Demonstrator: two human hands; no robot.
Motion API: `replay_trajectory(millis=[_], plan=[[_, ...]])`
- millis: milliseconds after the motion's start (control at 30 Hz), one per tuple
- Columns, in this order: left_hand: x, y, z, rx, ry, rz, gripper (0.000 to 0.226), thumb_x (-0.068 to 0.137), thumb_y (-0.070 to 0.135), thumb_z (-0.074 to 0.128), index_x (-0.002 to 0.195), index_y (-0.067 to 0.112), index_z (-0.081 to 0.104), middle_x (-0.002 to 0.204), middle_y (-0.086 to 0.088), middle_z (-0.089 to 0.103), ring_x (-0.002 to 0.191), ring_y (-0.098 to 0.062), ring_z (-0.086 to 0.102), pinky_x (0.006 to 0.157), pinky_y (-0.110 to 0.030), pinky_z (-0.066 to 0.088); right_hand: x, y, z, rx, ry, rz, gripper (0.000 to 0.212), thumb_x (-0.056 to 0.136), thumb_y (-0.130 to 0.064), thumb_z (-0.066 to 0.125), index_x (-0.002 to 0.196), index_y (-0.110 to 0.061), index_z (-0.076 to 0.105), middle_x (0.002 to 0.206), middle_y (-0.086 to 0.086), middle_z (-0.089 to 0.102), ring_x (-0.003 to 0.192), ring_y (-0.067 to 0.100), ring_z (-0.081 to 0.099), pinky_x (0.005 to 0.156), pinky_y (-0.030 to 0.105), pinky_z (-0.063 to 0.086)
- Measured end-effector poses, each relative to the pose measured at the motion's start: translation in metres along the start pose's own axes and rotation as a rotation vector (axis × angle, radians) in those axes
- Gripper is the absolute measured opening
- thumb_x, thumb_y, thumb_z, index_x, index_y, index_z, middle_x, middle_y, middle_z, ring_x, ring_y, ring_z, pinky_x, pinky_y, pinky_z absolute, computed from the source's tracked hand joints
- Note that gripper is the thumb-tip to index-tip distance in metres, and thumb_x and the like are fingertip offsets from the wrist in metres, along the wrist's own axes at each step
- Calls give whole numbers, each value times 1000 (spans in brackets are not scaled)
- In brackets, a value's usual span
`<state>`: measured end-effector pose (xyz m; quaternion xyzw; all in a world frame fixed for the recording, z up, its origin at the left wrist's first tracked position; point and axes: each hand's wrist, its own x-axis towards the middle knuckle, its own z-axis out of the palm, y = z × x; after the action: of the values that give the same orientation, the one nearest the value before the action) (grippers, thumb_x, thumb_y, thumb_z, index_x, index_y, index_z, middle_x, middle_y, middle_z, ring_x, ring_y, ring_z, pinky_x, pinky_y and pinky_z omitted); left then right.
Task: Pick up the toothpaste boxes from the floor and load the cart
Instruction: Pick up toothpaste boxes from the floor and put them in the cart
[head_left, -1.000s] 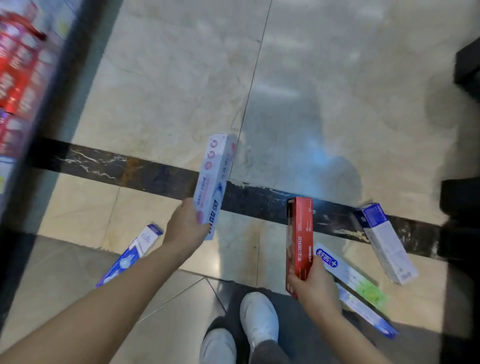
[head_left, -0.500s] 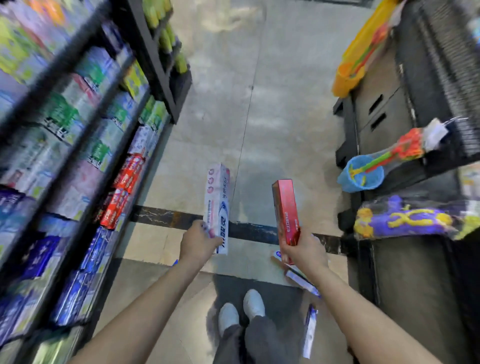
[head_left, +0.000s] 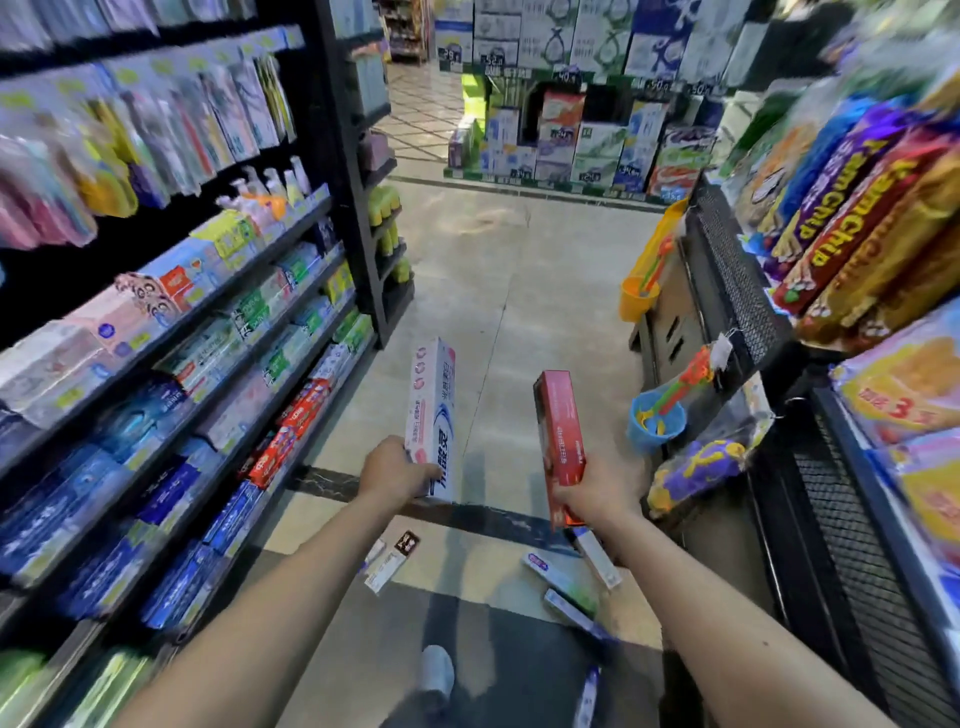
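Note:
My left hand (head_left: 392, 470) grips the lower end of a white and pink toothpaste box (head_left: 432, 410), held upright over the aisle floor. My right hand (head_left: 592, 491) grips a red toothpaste box (head_left: 558, 431), also upright. Several more toothpaste boxes lie on the floor below my arms: a white one with a dark end (head_left: 389, 561) on the left, a white and green one (head_left: 558, 574), a blue-ended one (head_left: 576, 616) and another (head_left: 597, 556) on the right, and one (head_left: 587, 696) near my shoe. No cart is in view.
Shelves of toothpaste and toiletries (head_left: 171, 374) line the left side. A black display stand (head_left: 727, 291) with toys, a blue bucket (head_left: 653, 423) and snack packs stands on the right. The aisle floor (head_left: 509, 291) runs ahead to stacked tissue packs (head_left: 571, 135).
My head has lifted from the floor to look down the aisle. Both hands have risen with their boxes; the floor boxes now sit low in the frame.

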<state>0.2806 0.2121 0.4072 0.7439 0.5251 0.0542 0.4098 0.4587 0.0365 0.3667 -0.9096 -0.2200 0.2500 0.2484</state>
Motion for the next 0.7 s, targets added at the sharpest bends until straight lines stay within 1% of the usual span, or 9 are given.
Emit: replay_trajectory(millis=[100, 233, 267, 333, 400, 500, 600, 667, 700], plan=[[-53, -15, -1, -52, 33, -32, 48, 72, 23, 80, 110, 1, 59, 112, -16, 65, 98, -31, 63, 78, -35, 53, -34, 17, -6, -29, -10, -53, 51, 57, -42, 68, 104, -24, 57, 91, -1, 67, 81, 17, 64, 77, 39, 56], [-122, -56, -8, -79, 50, -90, 55, 61, 29, 82, 106, 3, 65, 105, -13, 69, 91, -30, 67, 77, -38, 58, -88, 27, -5, -63, -65, -90, 44, 68, -39, 70, 105, -19, 58, 93, 2, 67, 81, 19, 64, 81, 39, 55], [-139, -68, -11, -82, 63, -103, 54, 61, 27, 81, 107, 3, 65, 106, -14, 69, 91, -30, 67, 78, -39, 58, -103, 26, -3, -67, -86, -98, 41, 71, -38, 69, 105, -19, 57, 92, 1, 66, 81, 19, 63, 81, 38, 55], [-168, -90, -18, -103, 98, -122, 52, 64, 23, 81, 110, 4, 64, 108, -15, 69, 93, -31, 67, 78, -41, 58, -133, 19, 1, -91, -130, -132, 36, 77, -38, 68, 105, -19, 55, 90, 1, 63, 79, 18, 62, 77, 33, 52], [-195, -106, -29, -131, 128, -147, 50, 68, 19, 80, 113, 3, 64, 110, -16, 68, 96, -31, 67, 80, -40, 58, -158, 9, 6, -124, -153, -179, 39, 79, -38, 68, 109, -18, 55, 90, 0, 62, 77, 17, 60, 72, 30, 47], [-225, -133, -55, -153, 198, -168, 46, 69, 20, 80, 109, 3, 66, 108, -16, 69, 96, -31, 67, 79, -38, 57, -189, -13, 17, -186, -170, -259, 46, 80, -38, 69, 116, -15, 52, 94, 1, 59, 78, 17, 56, 72, 28, 44], [-261, -163, -89, -128, 276, -181, 48, 68, 27, 80, 108, 3, 66, 107, -14, 68, 95, -30, 65, 72, -33, 53, -222, -41, 35, -222, -193, -328, 49, 80, -40, 69, 117, -15, 50, 102, 4, 62, 82, 18, 58, 74, 29, 47], [-288, -188, -113, -134, 335, -197, 48, 69, 29, 79, 108, 5, 67, 107, -12, 68, 96, -28, 63, 70, -30, 48, -247, -64, 52, -234, -209, -374, 47, 79, -39, 70, 116, -15, 52, 101, 4, 62, 82, 19, 59, 73, 29, 47], [-301, -204, -124, -156, 363, -211, 46, 68, 28, 79, 107, 6, 68, 106, -11, 68, 95, -27, 64, 72, -31, 50, -260, -75, 63, -250, -217, -403, 46, 78, -38, 70, 114, -15, 54, 100, 5, 64, 82, 21, 60, 73, 30, 48]])
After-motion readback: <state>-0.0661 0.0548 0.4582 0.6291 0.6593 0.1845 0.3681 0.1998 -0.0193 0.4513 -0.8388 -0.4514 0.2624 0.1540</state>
